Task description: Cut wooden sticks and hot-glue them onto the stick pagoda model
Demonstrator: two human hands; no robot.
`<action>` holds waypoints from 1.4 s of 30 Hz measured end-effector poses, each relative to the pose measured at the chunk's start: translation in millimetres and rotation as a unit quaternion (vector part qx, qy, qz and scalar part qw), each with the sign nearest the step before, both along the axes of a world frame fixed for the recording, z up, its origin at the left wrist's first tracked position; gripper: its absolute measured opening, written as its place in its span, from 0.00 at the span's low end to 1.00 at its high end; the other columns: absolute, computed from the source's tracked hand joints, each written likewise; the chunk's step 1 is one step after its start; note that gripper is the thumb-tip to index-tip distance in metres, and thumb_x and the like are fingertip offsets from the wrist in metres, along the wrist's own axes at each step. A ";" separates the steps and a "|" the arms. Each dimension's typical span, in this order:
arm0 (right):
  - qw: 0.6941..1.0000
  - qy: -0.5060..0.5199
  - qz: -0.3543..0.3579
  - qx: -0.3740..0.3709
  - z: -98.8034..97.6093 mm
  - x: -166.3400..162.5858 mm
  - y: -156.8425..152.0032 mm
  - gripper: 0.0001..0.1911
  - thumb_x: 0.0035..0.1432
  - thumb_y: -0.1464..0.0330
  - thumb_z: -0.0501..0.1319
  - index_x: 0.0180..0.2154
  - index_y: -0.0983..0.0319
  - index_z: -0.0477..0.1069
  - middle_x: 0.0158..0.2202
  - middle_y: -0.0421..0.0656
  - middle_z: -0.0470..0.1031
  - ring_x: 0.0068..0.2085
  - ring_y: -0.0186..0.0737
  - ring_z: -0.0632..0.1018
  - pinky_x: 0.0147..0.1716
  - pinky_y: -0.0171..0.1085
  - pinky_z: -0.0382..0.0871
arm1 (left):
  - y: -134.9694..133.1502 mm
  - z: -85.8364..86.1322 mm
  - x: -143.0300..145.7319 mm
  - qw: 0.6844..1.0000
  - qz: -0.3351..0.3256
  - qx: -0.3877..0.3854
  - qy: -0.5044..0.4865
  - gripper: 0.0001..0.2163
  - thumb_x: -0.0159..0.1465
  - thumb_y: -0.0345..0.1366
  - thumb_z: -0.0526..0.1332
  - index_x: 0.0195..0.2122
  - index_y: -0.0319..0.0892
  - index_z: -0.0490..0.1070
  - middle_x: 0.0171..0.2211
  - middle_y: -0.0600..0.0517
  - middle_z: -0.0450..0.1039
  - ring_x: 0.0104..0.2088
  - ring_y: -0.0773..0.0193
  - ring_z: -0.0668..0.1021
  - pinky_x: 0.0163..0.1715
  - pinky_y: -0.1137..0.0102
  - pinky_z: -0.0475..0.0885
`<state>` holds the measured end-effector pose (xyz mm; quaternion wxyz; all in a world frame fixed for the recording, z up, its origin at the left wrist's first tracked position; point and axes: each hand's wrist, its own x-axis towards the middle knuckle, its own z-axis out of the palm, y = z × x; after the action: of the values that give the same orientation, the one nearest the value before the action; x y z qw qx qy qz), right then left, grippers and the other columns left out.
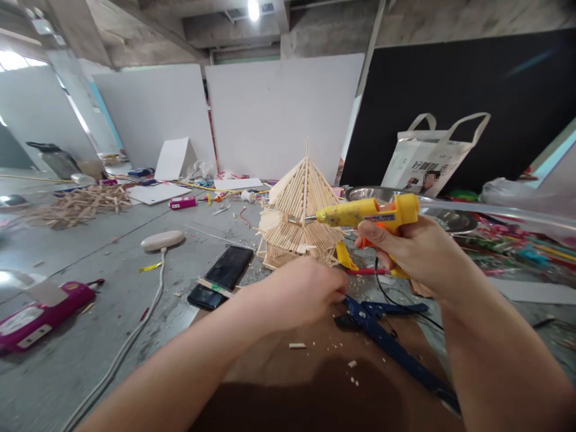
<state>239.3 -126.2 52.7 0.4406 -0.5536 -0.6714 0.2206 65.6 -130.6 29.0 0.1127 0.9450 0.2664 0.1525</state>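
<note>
A yellow hot glue gun [366,213] is gripped in my right hand [405,243], its clear glue stick reaching out to the right. Its nozzle points left at the lower edge of the upper roof of a tiered wooden-stick model building [306,204]; I cannot tell whether it touches. My left hand [310,282] is closed in front of the model's base, fingers curled, and whatever they may hold is hidden. Just right of those fingers lies a blue-handled cutter [387,339] on a brown board [270,366]. Small stick offcuts [297,345] are scattered there.
Left of the model lie a black phone [231,264], a white oval device [162,240] with a cable, and a magenta power strip [49,312]. A stick pile [85,201] sits far left. Metal bowls [459,222] and a white bag [418,159] stand at right.
</note>
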 end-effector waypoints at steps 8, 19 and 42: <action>0.991 -0.119 -0.045 -0.034 25.3 4.3 9.3 0.20 0.43 0.50 0.56 0.22 0.62 0.68 0.09 0.34 0.58 0.12 0.28 0.61 0.12 0.32 0.56 | 32.4 21.0 -49.9 0.954 0.226 0.014 -0.195 0.09 0.55 0.34 0.53 0.29 0.41 0.74 0.15 0.55 0.69 0.18 0.72 0.69 0.22 0.75 0.62; 0.976 -0.194 -0.053 -0.086 36.0 -6.2 12.3 0.24 0.44 0.48 0.53 0.21 0.63 0.68 0.09 0.36 0.59 0.14 0.29 0.62 0.16 0.33 0.57 | 48.6 10.6 -50.0 0.910 0.288 0.010 -0.298 0.08 0.52 0.38 0.57 0.27 0.42 0.73 0.18 0.55 0.70 0.20 0.71 0.68 0.22 0.74 0.60; 0.975 -0.205 -0.056 -0.071 38.4 -6.5 11.6 0.23 0.43 0.47 0.54 0.19 0.61 0.67 0.10 0.38 0.60 0.14 0.31 0.62 0.15 0.35 0.56 | 53.9 3.5 -46.7 0.906 0.274 0.025 -0.321 0.10 0.54 0.37 0.54 0.32 0.42 0.74 0.23 0.52 0.73 0.22 0.70 0.70 0.24 0.73 0.62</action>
<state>232.8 -114.6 91.1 0.2653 -0.6533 -0.6981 0.1246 18.8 -76.7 32.6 0.1220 0.7372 0.4599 0.4796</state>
